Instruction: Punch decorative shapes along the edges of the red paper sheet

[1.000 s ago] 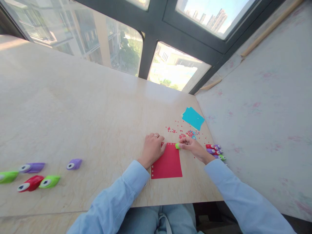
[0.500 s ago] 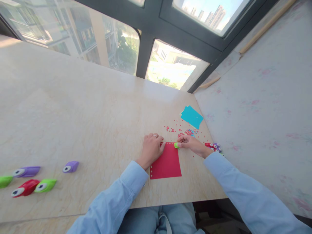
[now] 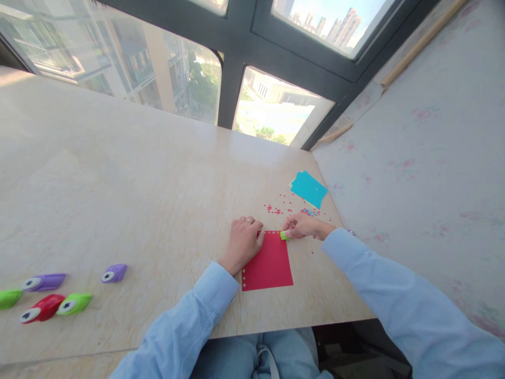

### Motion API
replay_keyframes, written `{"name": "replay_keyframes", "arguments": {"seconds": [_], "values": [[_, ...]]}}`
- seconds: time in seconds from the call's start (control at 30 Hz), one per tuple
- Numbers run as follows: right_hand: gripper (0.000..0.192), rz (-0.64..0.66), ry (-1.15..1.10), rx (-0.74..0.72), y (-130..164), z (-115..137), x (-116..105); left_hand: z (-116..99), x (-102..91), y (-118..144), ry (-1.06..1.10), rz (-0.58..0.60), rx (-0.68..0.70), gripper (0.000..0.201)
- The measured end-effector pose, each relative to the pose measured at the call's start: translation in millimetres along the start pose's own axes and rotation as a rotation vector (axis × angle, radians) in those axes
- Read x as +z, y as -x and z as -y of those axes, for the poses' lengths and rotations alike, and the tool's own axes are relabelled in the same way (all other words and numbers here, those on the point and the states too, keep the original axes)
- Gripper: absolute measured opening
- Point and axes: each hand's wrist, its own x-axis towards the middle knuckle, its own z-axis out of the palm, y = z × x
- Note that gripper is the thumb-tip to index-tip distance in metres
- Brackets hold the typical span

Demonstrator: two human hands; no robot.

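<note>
High-rise flat or office room, used as a craft spot. Large windows [image 3: 165,68] with dark frames look down on tower blocks, trees and a courtyard far below. A wide marble-look table [image 3: 118,173] stands against the glass, beside a pale flower-print wall [image 3: 426,147]. Coloured paper punches [image 3: 59,297], paper sheets [image 3: 310,188] and confetti [image 3: 282,205] lie on it: hobby work, not industry.
</note>
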Motion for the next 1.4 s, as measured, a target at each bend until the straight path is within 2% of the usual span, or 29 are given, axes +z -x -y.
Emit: {"name": "replay_keyframes", "arguments": {"seconds": [0.1, 0.47, 0.6, 0.87, 1.23, 1.4], "values": [[0.033, 0.014, 0.07, 0.037, -1, 5, 0, 0, -0.4, -1, -0.008, 0.009, -0.005, 0.018], [0.029, -0.006, 0.043, -0.034, 7, 2, 3, 2, 1.7, -1, -0.009, -0.003, 0.004, 0.018], [0.03, -0.009, 0.03, 0.003, 8, 4, 5, 3, 2.5, -1, -0.011, -0.002, 0.009, 0.019], [0.02, -0.018, 0.117, 0.058, 14, 19, 7, 4, 3.5, 0, -0.003, -0.007, 0.011, 0.019], [0.013, -0.038, 0.184, 0.105, 15, 23, 8, 5, 5.1, -1, 0.001, -0.017, 0.017, 0.018], [0.017, -0.062, 0.189, 0.124, 14, 24, 8, 6, 4.7, -1, 0.006, -0.014, 0.023, 0.019]]}}
